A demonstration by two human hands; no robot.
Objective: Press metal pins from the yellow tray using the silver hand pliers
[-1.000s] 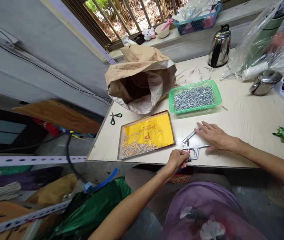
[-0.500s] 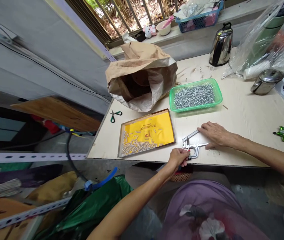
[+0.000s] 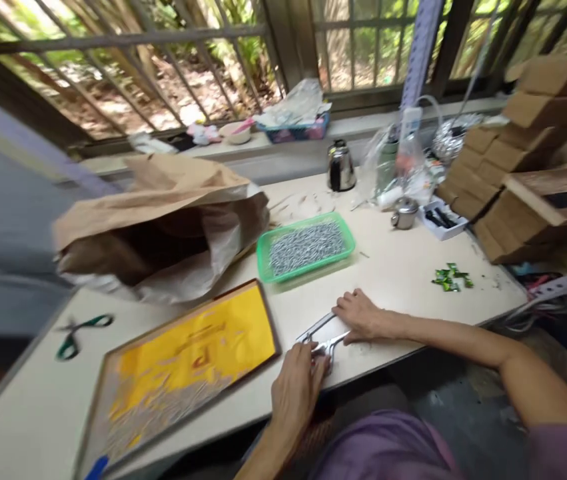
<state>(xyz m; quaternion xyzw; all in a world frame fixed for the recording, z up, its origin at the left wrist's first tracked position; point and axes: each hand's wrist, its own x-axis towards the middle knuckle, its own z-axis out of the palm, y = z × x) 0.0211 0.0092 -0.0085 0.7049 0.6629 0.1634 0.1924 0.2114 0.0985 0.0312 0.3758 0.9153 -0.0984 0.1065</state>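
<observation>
A silver metal hand tool [image 3: 317,327] lies at the table's front edge. My right hand [image 3: 360,316] has its fingers closed round the tool's handle ends. At the tool's head is my left hand [image 3: 297,381], its fingers bent together over the front part; what they pinch is hidden. To the left, a shallow tray with a yellow lining [image 3: 243,327] holds many small metal pins. Behind the tool sits a green basket [image 3: 347,241] full of small metal pieces.
A large brown paper bag [image 3: 188,180] stands at the back left, with green-handled scissors [image 3: 69,345] in front. Farther back are a steel kettle [image 3: 342,167] and a small steel pot [image 3: 405,213]. Green wrappers [image 3: 452,277] lie right; cardboard boxes [image 3: 493,200] stand beyond.
The view has swung to the right and closer. My left hand has moved up over the tool's head and covers more of it. My right hand stays at the handles.
</observation>
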